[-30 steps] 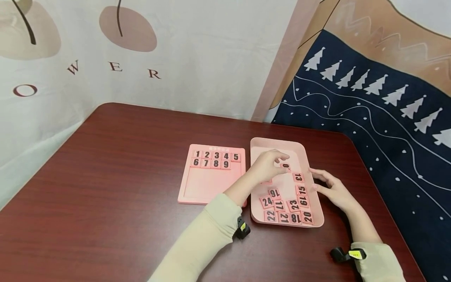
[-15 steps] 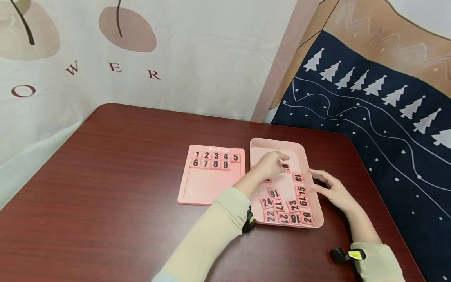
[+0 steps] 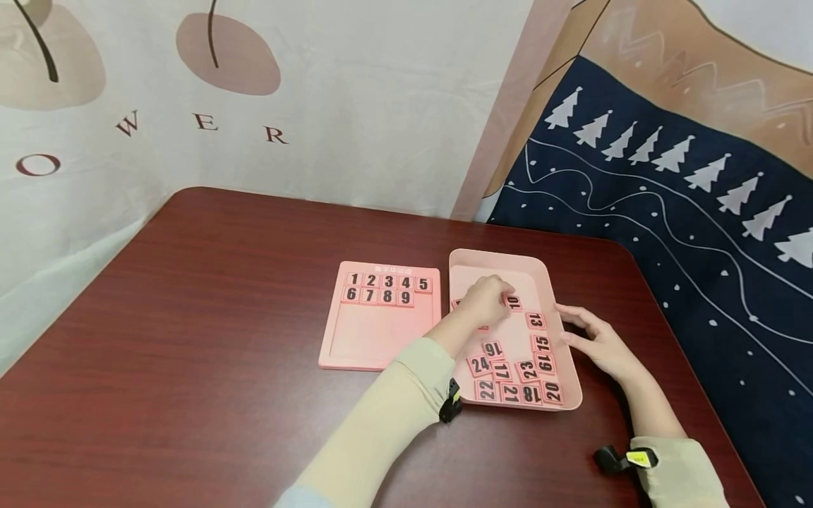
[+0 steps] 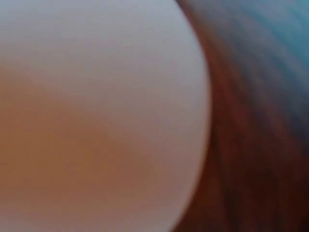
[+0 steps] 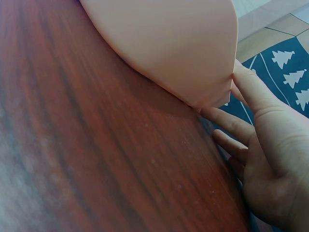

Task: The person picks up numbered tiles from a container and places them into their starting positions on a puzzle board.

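Observation:
In the head view, my left hand (image 3: 488,302) reaches into a pink tray (image 3: 497,262). Its bent fingers meet the left edge of a tile numbered 10 (image 3: 513,303); whether they pinch it is hidden. My right hand (image 3: 600,342) rests outside the tray's right wall, fingers fairly straight. From the right wrist, the thumb of that hand (image 5: 277,145) touches the rim of the tray (image 5: 164,43) and a fingertip its lower edge. Left of the tray lies a pink number board (image 3: 381,339), with tiles 1 to 9 in two rows. The left wrist view is mostly a blurred pale surface.
Several loose tiles lie in the tray, among them 13 (image 3: 536,321), 24 (image 3: 479,365) and 20 (image 3: 553,392), turned various ways. All stands on a dark red-brown table (image 3: 209,339). Behind hang a pale curtain (image 3: 368,106) and a navy cloth with trees (image 3: 654,190).
My left hand has drawn its fingers in and back slightly, so more of the 10 tile shows. Its forearm has swung right. The right hand stays at the tray wall.

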Demonstrator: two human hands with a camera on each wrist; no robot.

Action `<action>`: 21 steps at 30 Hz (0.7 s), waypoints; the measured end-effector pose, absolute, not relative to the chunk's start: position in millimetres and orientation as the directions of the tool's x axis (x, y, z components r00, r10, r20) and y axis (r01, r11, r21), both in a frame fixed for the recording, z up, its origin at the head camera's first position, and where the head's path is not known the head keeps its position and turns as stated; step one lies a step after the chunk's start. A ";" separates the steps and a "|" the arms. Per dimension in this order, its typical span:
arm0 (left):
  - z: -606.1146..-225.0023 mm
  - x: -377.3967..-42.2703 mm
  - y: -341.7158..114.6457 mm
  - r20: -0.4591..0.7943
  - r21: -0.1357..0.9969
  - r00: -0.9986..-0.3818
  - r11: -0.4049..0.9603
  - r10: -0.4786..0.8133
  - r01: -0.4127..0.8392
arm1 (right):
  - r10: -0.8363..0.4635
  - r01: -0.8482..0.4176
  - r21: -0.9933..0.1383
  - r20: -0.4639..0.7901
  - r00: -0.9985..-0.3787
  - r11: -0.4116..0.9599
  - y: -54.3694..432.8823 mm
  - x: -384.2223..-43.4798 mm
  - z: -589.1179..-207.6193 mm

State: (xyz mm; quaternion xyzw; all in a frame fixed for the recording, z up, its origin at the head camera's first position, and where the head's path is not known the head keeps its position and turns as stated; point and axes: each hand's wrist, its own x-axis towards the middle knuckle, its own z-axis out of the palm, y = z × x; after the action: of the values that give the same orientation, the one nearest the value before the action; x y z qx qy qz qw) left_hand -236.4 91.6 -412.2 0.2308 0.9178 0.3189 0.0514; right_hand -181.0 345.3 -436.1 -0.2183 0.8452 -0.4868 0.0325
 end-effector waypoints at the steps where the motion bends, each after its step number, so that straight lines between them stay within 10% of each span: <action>1: -412.0 -236.2 92.0 0.046 0.600 -0.892 0.701 0.450 0.385 | -0.400 -0.336 -0.836 0.156 -0.903 0.433 345.5 -181.4 -436.1; 21: -412.2 -236.2 87.1 0.133 0.636 -0.840 0.604 0.527 0.480 | -0.402 -0.342 -0.833 0.161 -0.902 0.434 345.1 -180.6 -434.9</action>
State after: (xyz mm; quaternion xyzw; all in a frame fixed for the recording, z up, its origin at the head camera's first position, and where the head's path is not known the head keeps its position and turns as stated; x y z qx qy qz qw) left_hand -236.2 87.1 -412.2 0.2811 0.8950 0.3446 0.0338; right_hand -180.6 345.1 -434.9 -0.2197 0.8462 -0.4845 0.0308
